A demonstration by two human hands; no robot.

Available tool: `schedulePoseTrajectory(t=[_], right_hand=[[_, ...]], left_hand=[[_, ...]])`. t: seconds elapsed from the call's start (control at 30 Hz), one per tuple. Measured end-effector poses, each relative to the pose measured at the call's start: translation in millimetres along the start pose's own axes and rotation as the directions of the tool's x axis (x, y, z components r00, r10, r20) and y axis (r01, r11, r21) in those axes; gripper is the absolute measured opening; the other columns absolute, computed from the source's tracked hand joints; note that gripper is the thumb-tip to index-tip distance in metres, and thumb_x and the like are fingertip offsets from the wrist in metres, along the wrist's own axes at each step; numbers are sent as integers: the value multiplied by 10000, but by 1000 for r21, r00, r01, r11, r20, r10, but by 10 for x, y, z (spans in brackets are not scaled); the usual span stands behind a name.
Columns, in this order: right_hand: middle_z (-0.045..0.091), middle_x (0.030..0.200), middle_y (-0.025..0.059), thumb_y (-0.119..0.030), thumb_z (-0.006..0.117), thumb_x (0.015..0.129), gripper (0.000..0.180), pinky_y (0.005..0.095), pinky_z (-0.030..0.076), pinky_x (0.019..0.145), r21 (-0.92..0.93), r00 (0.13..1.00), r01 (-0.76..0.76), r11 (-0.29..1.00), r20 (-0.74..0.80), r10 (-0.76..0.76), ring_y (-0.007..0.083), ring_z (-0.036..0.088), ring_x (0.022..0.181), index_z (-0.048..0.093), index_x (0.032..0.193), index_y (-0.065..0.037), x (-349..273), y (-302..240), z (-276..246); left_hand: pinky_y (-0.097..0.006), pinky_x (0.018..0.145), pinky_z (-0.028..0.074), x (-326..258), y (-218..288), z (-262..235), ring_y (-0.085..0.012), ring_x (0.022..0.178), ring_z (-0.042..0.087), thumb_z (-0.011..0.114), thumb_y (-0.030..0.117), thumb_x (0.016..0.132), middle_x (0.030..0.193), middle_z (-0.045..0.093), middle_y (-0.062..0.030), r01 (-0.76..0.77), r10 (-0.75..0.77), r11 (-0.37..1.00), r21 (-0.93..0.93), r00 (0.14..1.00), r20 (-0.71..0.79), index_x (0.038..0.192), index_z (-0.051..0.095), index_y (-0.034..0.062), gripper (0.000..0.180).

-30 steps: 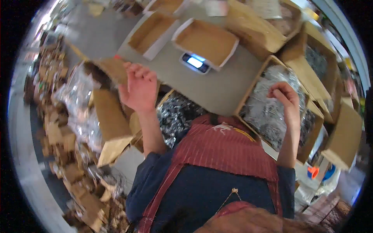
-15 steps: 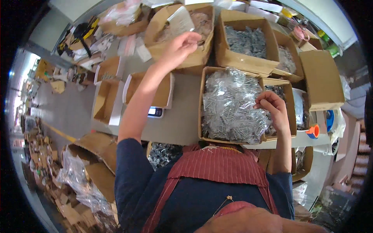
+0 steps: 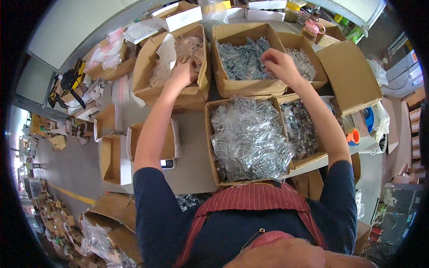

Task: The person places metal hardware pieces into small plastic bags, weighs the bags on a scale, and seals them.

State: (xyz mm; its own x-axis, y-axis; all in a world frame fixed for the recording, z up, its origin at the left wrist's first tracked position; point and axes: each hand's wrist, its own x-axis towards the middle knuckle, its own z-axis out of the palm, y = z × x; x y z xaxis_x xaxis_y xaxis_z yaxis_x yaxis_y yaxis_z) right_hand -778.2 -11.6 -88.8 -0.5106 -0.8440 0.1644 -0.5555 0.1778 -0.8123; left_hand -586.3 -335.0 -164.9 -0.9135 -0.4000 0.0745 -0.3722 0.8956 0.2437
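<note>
My left hand (image 3: 181, 76) reaches into a cardboard box (image 3: 147, 85) of small pinkish-brown pieces (image 3: 187, 49) at the back left. Its fingertips are hidden among them. Over the right side of the neighbouring box (image 3: 250, 87), which holds loose silvery screws (image 3: 239, 58), is my right hand (image 3: 279, 65), fingers curled down. Whatever it may hold is too small to make out. Nearer to me, a box (image 3: 210, 147) is heaped with clear bags of screws (image 3: 250, 138). Dark metal parts (image 3: 299, 127) fill the box on its right, under my right forearm.
Shallow open cartons (image 3: 117, 156) stand left on the grey table (image 3: 194, 152), beside a small device with a display (image 3: 167, 164). A raised cardboard flap (image 3: 351, 76), an orange ring-shaped thing (image 3: 353, 137) and a pink-lidded bottle (image 3: 313, 29) are at the right.
My right hand has moved forward from the bagged screws to the loose screws. My left hand has lowered into the back-left box. The view has shifted, bringing the dark parts into sight.
</note>
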Motion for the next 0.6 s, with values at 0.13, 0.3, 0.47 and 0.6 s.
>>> schedulePoseTrajectory(t=[0.13,0.3,0.47,0.6], right_hand=[[677,993,182,-152,652,818,321,371,524,792,-467,936,14,884,318,153,285,667,904,606,1098,-2,832,613,333],[667,1083,226,-231,686,773,435,472,493,863,-759,791,82,646,443,421,408,626,1029,605,1138,-8,930,802,550],[697,849,163,-86,601,682,209,448,522,785,-649,955,162,743,294,49,356,664,860,704,863,-66,879,823,364],[711,856,149,-102,608,721,195,433,540,769,-541,989,93,836,144,-17,336,676,840,731,870,-84,806,726,219]], left_hand=[[-490,824,513,-77,276,-195,-407,918,654,697,222,731,928,686,-233,122,-109,988,95,986,-129,1054,602,49,378],[-406,746,506,-149,343,-258,-313,836,670,640,230,877,895,699,-141,172,-370,865,-471,853,-368,945,651,52,191],[-343,807,516,-454,193,-414,-221,921,647,604,95,882,1077,674,-92,-62,-464,89,-994,881,-96,1117,617,8,250],[-485,1020,492,-817,506,-555,-312,1230,561,437,90,909,1291,575,-167,-207,-241,-487,-849,966,-97,1308,472,41,403]])
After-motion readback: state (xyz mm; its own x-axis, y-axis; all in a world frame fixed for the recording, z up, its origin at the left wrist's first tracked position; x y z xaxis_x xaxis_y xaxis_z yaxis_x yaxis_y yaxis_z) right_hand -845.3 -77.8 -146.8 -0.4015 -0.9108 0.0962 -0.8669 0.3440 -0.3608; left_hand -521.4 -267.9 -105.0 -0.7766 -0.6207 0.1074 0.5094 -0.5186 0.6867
